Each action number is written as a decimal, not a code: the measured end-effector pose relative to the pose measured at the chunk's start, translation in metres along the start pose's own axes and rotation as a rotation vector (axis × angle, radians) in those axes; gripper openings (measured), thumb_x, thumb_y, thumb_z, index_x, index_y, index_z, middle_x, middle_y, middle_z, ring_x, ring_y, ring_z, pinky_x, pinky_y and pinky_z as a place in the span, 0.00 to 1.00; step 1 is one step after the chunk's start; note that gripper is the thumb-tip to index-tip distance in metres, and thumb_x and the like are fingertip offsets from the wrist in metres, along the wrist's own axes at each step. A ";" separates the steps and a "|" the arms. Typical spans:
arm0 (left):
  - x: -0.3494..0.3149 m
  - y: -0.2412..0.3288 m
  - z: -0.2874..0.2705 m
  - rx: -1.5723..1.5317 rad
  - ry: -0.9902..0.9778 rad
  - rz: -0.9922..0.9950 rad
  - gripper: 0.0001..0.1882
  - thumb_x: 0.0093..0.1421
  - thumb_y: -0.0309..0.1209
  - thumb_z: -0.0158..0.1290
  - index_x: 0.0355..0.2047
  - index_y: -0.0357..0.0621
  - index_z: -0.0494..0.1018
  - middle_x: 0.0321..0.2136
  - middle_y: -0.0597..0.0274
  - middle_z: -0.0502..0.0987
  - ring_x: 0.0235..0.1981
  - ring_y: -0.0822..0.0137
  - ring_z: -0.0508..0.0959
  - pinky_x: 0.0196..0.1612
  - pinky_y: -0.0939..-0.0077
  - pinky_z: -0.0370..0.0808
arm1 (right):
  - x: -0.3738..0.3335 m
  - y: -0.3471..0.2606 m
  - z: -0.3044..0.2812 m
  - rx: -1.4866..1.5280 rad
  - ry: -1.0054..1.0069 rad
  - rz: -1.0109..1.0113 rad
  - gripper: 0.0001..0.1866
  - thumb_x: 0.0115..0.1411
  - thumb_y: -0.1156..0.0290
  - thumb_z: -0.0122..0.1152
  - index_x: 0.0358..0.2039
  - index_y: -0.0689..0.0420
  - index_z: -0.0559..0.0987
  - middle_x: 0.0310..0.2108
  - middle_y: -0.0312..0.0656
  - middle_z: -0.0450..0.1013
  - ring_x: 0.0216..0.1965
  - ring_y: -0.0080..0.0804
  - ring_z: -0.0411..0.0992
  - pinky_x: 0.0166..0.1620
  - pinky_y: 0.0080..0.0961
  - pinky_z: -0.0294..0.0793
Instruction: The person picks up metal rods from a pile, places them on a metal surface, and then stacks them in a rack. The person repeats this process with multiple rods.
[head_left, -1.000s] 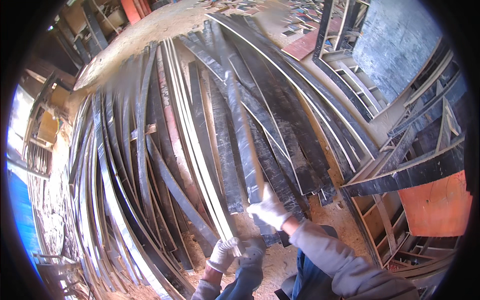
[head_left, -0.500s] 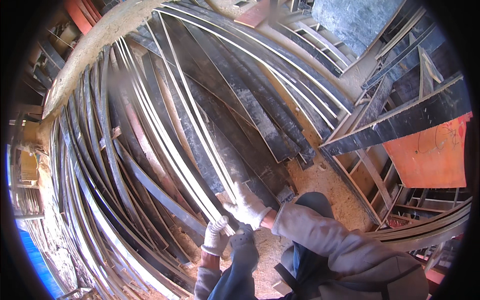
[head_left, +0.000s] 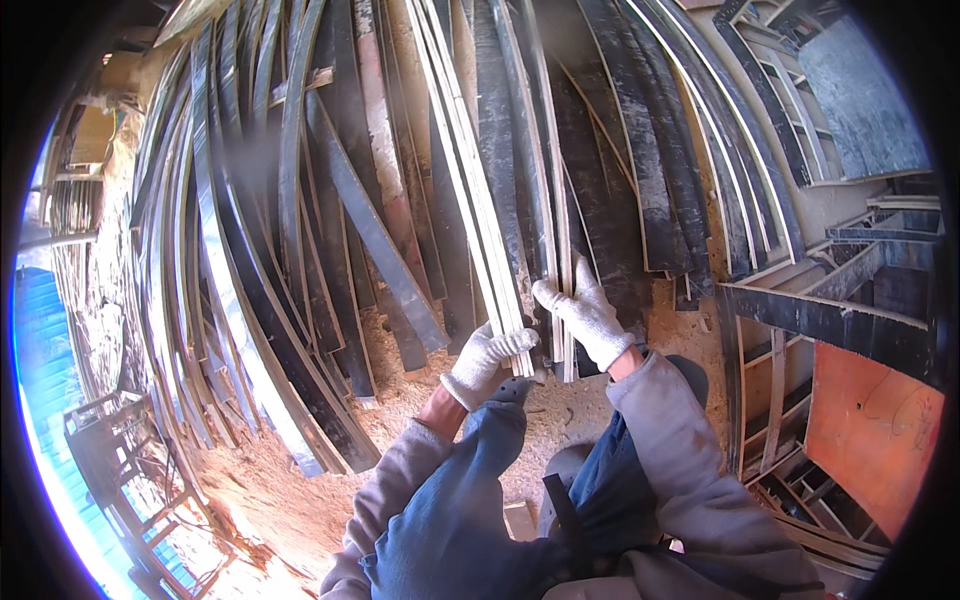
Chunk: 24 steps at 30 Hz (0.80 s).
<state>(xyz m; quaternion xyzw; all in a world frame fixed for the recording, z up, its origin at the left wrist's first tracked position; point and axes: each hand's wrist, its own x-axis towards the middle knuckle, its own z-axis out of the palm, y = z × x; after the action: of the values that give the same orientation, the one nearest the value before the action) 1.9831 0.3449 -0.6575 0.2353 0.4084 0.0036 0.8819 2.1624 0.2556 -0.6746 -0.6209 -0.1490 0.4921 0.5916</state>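
Step in hand looks like gathering strips. Left white-gloved hand (head_left: 492, 360) clamped around the near end of a bundle of long, thin, pale-edged wooden strips (head_left: 470, 190), pointing between 11 and 12 o'clock. Right white-gloved hand (head_left: 588, 318) grips long, narrow, pale-edged black wooden strips (head_left: 553, 180) just beside, pointing about 12. Next move probably calls for joining both, ends level. Versus a second ago: hands closer, right-hand load edge-up instead of broad black face showing.

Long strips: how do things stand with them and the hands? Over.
Left hand gripping pale-edged bundle; right hand holding narrower bundle alongside. Near ends close together. Dark strips both sides, none seen blocking the hands.
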 end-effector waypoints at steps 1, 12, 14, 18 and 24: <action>0.001 -0.001 0.000 0.002 0.003 0.008 0.22 0.62 0.30 0.68 0.53 0.40 0.72 0.39 0.60 0.81 0.35 0.60 0.86 0.35 0.58 0.88 | 0.000 -0.004 0.001 -0.050 0.003 -0.018 0.38 0.66 0.67 0.71 0.72 0.54 0.62 0.42 0.34 0.78 0.39 0.20 0.76 0.46 0.23 0.79; -0.002 0.004 0.010 0.080 -0.018 0.017 0.28 0.62 0.30 0.68 0.60 0.38 0.71 0.45 0.58 0.83 0.41 0.64 0.86 0.43 0.64 0.86 | -0.001 -0.006 0.011 0.005 0.012 -0.040 0.46 0.61 0.70 0.76 0.74 0.55 0.59 0.49 0.39 0.80 0.48 0.25 0.78 0.52 0.27 0.80; -0.005 0.002 0.010 0.097 0.014 0.011 0.25 0.61 0.31 0.70 0.56 0.37 0.75 0.44 0.59 0.84 0.40 0.66 0.85 0.46 0.67 0.83 | 0.004 0.006 0.008 -0.045 0.014 -0.085 0.47 0.60 0.63 0.78 0.74 0.55 0.61 0.50 0.43 0.80 0.49 0.27 0.79 0.53 0.29 0.80; -0.005 -0.008 0.007 0.164 -0.066 0.014 0.25 0.61 0.33 0.69 0.55 0.38 0.76 0.42 0.62 0.84 0.40 0.68 0.85 0.46 0.70 0.83 | 0.003 0.008 0.006 -0.011 -0.005 -0.061 0.47 0.58 0.61 0.79 0.73 0.55 0.63 0.49 0.41 0.80 0.47 0.28 0.79 0.53 0.31 0.81; -0.040 0.022 0.004 0.100 -0.007 -0.041 0.22 0.61 0.32 0.69 0.52 0.35 0.78 0.41 0.55 0.84 0.43 0.59 0.86 0.40 0.61 0.87 | -0.012 -0.058 -0.018 -0.042 0.140 0.100 0.25 0.59 0.74 0.75 0.55 0.58 0.76 0.36 0.35 0.78 0.37 0.24 0.80 0.41 0.23 0.82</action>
<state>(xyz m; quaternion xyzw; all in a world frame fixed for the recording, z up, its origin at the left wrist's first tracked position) 1.9634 0.3551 -0.6171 0.2707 0.4096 -0.0359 0.8704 2.1937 0.2509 -0.6214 -0.6727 -0.0863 0.4733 0.5621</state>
